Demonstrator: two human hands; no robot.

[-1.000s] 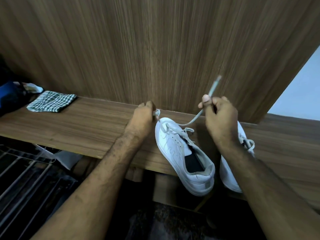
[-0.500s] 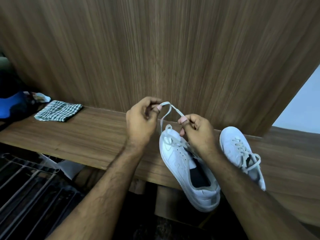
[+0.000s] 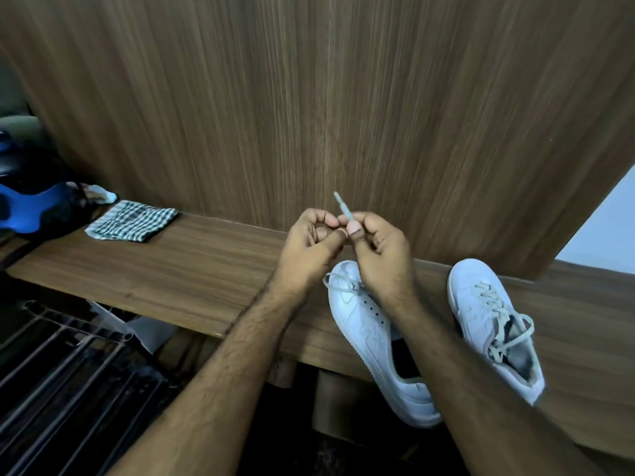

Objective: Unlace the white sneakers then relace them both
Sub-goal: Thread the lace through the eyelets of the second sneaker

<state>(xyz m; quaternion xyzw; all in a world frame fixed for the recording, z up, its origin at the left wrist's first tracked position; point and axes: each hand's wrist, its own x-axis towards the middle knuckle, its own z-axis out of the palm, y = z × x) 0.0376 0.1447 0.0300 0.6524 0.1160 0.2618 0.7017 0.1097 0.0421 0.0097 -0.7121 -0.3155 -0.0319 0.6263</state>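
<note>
White lace (image 3: 343, 205) tip pinched between left hand (image 3: 311, 242) and right hand (image 3: 379, 247) at frame centre, above left sneaker (image 3: 371, 341) on table (image 3: 178, 269). Unlacing or relacing, unclear; next, feed tip through eyelet. Right sneaker (image 3: 488, 317) laced.

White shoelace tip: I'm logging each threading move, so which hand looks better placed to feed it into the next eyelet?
Probably the right hand: it pinches the white shoelace tip directly above the half-laced white sneaker.
</note>
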